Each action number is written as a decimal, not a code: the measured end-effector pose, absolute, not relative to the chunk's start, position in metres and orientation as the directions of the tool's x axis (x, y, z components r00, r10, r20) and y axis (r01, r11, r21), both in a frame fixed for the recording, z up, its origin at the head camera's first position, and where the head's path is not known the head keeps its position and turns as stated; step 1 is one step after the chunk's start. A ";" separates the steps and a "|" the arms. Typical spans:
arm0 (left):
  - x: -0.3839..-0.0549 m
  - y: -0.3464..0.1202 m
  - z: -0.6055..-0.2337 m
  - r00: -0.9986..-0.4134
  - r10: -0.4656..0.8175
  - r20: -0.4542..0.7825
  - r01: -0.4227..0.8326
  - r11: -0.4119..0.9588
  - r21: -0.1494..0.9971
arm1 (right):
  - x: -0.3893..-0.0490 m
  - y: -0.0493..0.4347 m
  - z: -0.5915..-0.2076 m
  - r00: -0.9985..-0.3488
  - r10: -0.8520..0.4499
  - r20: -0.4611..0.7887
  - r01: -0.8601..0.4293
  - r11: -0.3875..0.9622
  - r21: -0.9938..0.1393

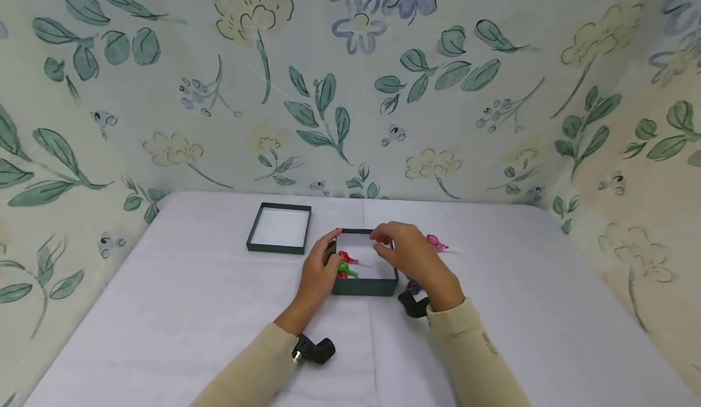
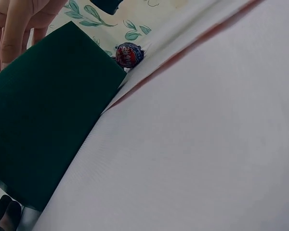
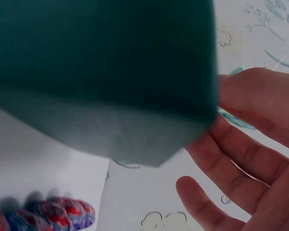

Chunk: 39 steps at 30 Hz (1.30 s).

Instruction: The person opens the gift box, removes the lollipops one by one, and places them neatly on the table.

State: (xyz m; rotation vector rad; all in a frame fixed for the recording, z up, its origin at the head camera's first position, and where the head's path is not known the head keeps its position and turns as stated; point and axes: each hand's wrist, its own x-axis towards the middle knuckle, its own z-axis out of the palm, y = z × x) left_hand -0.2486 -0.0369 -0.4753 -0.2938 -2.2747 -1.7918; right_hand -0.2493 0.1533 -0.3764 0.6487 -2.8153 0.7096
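Observation:
A dark green open box (image 1: 364,287) with a white inside sits mid-table. My left hand (image 1: 317,273) grips its left wall, thumb on the inner side. Against that end inside lie a red lollipop (image 1: 346,257) and a green lollipop (image 1: 345,268), partly hidden by the thumb. Over the right rim hangs my right hand (image 1: 411,252), its fingers loosely bent and nothing seen between them. In the right wrist view its fingers (image 3: 231,159) spread beside the box corner. Dark blue and red wrapped lollipops (image 3: 62,211) lie right of the box.
The box's lid (image 1: 278,249), white inside with a dark green rim, lies behind and left of the box. A pink lollipop (image 1: 436,243) rests beyond my right hand. White cloth covers the table (image 1: 164,322), and flower-patterned walls (image 1: 350,121) enclose it.

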 end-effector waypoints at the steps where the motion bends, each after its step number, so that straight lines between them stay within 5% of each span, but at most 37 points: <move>1: -0.248 -0.037 -0.475 -0.954 0.016 0.298 0.293 0.229 0.928 | -0.249 0.151 -0.378 -0.888 -0.378 0.264 -0.458 0.788 -0.411; 28: -0.250 -0.036 -0.476 -0.941 0.012 0.337 0.334 0.174 0.926 | -0.259 0.114 -0.412 -0.792 -0.498 0.354 -0.604 0.724 -0.333; 39: -0.229 -0.037 -0.444 -0.933 0.051 0.357 0.361 0.146 0.921 | -0.265 0.107 -0.416 -0.862 -0.437 0.258 -0.507 0.760 -0.407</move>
